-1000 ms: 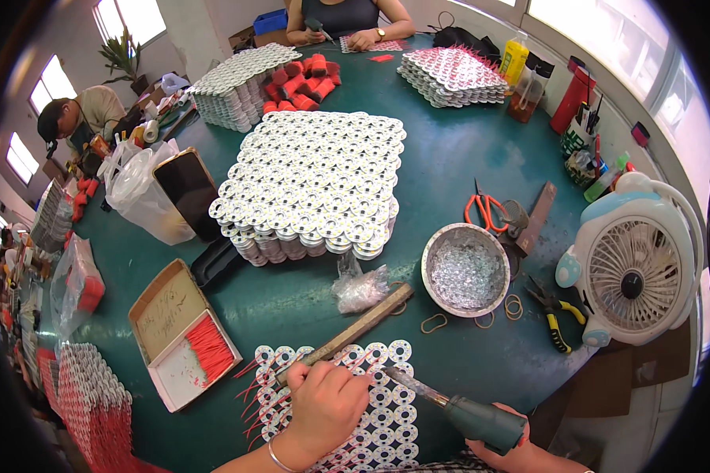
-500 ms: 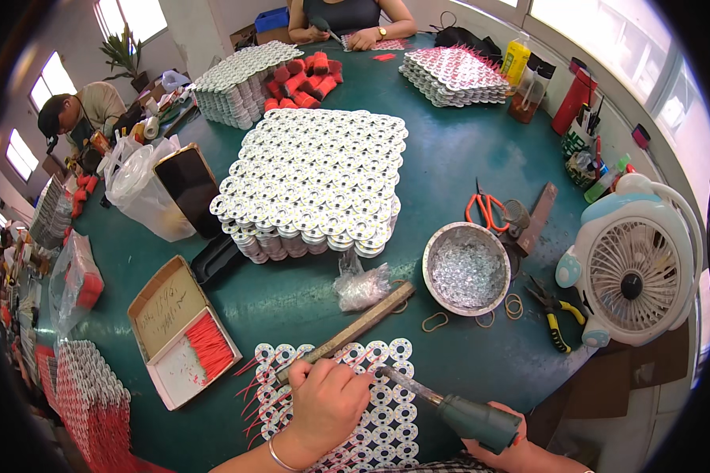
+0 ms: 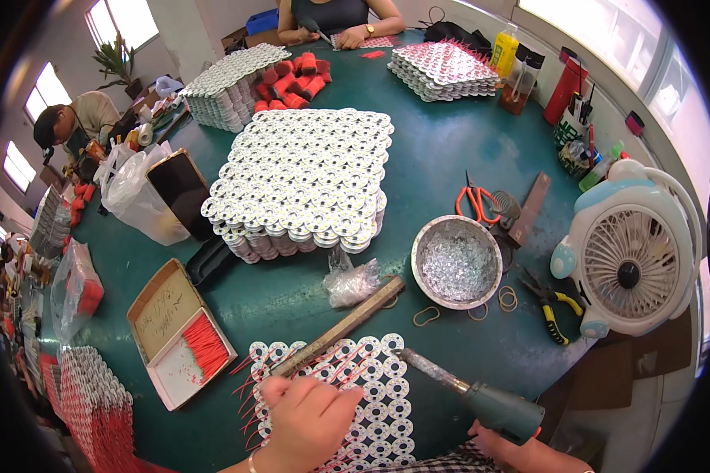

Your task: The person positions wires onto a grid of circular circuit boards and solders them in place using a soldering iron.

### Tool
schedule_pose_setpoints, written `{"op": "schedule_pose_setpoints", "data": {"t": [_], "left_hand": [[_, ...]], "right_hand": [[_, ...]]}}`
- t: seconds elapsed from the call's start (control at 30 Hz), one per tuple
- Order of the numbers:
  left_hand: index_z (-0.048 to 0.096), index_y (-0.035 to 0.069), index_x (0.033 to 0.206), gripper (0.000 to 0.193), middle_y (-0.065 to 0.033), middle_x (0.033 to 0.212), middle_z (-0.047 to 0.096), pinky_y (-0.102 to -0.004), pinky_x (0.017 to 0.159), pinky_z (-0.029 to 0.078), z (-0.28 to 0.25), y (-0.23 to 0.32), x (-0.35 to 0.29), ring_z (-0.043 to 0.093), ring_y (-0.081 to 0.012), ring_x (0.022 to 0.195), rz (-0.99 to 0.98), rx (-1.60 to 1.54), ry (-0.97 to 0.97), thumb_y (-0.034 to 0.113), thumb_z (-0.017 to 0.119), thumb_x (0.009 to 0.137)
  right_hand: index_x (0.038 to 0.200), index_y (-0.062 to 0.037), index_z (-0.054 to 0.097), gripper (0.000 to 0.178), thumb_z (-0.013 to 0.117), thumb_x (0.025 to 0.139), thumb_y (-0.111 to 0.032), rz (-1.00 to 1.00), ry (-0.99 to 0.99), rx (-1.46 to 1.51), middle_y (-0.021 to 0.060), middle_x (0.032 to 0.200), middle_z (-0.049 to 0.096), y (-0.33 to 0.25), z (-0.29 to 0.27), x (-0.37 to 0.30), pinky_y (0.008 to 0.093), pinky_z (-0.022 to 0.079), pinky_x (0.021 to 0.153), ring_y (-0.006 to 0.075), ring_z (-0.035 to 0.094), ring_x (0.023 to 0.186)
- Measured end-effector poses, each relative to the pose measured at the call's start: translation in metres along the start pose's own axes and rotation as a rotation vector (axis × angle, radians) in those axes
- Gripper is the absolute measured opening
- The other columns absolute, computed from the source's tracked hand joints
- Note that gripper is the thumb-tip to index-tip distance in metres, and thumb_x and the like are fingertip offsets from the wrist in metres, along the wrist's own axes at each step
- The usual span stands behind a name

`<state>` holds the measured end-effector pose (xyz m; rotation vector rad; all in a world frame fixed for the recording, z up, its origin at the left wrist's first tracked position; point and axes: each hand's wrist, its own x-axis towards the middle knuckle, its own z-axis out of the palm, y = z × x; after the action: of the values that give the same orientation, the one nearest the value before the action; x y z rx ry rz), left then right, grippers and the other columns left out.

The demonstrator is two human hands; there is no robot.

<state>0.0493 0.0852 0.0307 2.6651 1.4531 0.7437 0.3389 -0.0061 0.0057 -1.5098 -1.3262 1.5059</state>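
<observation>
The left hand (image 3: pixel 308 414) presses flat on the thin, bendy sheet of white discs (image 3: pixel 371 410), grasping nothing; the right hand (image 3: pixel 521 451) is clenched on the heavy green soldering tool (image 3: pixel 481 398), best held by its fat handle.

Bright daylight from windows (image 3: pixel 118 20) at upper left and right; right side overexposed. Soft sheen on green tabletop (image 3: pixel 450 150). Strong fisheye bend, black vignette at rim. Centre sharp.
</observation>
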Motion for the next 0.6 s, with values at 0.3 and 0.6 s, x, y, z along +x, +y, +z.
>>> {"op": "schedule_pose_setpoints", "data": {"t": [0.3, 0.6], "left_hand": [[0.065, 0.016, 0.079, 0.018, 0.0043, 0.064, 0.047, -0.0355, 0.068, 0.029, 0.046, -0.008, -0.001, 0.048, -0.0157, 0.067, 0.0, -0.126, -0.03, 0.009, 0.07, 0.063], [0.066, 0.016, 0.08, 0.012, 0.0037, 0.067, 0.047, -0.0339, 0.069, 0.031, 0.045, -0.007, -0.001, 0.049, -0.0143, 0.069, 0.001, -0.144, -0.058, 0.012, 0.065, 0.07]], "right_hand": [[0.103, 0.004, 0.056, 0.036, 0.073, 0.072, -0.006, -0.318, 0.205, -0.199, 0.014, 0.094, 0.065, -0.004, 0.018, 0.0, 0.0303, 0.049, 0.073, 0.0193, 0.063, 0.082], [0.101, 0.0048, 0.057, 0.037, 0.074, 0.07, -0.005, -0.239, 0.224, -0.187, 0.0136, 0.092, 0.066, -0.013, 0.023, 0.001, 0.0294, 0.05, 0.07, 0.0182, 0.064, 0.079]]}}
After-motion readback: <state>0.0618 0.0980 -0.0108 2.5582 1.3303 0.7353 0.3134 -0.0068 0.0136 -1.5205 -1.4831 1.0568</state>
